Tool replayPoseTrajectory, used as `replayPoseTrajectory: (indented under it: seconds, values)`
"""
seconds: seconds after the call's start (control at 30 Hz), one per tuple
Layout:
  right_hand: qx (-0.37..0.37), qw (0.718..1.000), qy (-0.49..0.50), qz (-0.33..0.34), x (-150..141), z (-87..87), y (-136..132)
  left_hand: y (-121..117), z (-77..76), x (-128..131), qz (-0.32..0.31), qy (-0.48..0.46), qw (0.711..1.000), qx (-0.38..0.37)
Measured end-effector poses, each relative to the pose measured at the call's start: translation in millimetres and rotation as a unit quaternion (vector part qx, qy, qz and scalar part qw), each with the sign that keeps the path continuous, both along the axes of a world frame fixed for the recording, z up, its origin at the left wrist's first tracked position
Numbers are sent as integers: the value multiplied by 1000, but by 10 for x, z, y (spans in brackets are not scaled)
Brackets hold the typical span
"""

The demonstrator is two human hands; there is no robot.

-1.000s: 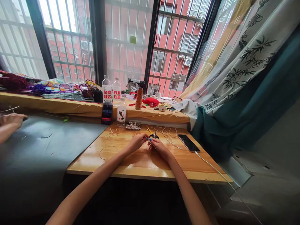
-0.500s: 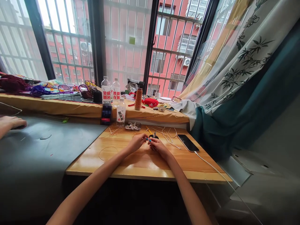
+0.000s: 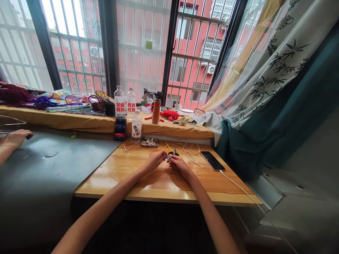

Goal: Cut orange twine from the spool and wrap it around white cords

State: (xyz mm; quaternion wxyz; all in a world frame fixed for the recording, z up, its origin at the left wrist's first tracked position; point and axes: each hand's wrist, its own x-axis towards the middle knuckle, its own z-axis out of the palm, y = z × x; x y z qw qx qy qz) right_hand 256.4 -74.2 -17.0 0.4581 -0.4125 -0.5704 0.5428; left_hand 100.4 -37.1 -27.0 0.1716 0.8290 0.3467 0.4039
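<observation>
My left hand [image 3: 158,159] and my right hand [image 3: 180,165] meet above the wooden table, both closed in a pinch. Their fingertips come together over something small that I cannot make out. A bit of pale strand shows under the right fingers. Blue shows at both thumb tips. Just behind the hands lie black-handled scissors [image 3: 174,152], partly covered by the fingers. To the right of them, a white cord [image 3: 191,157] runs loosely over the wood. A thin brown thread [image 3: 122,166] curls on the table left of my left forearm.
A clear tray of small white pieces [image 3: 149,142] and a bottle [image 3: 136,128] stand at the table's back. A phone [image 3: 212,161] with a charging cable lies right. A thread spool [image 3: 156,111] stands on the sill. Another person's hand [image 3: 14,139] holds a dark object at far left.
My hands stay in nearly the same place, with only slight finger movement. At far left, the other person's hand has turned, and its dark object has moved up and right.
</observation>
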Motion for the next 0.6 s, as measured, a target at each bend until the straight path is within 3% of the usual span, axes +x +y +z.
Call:
replayPoseTrajectory:
  seconds: [0.37,0.6]
  values:
    - [0,998,-45,35,1,-56,4,-29,4,-21,14,31,999,-6]
    - [2,999,-46,-22,-25,-19,-3,-18,17,-18,14,25,1000,-10]
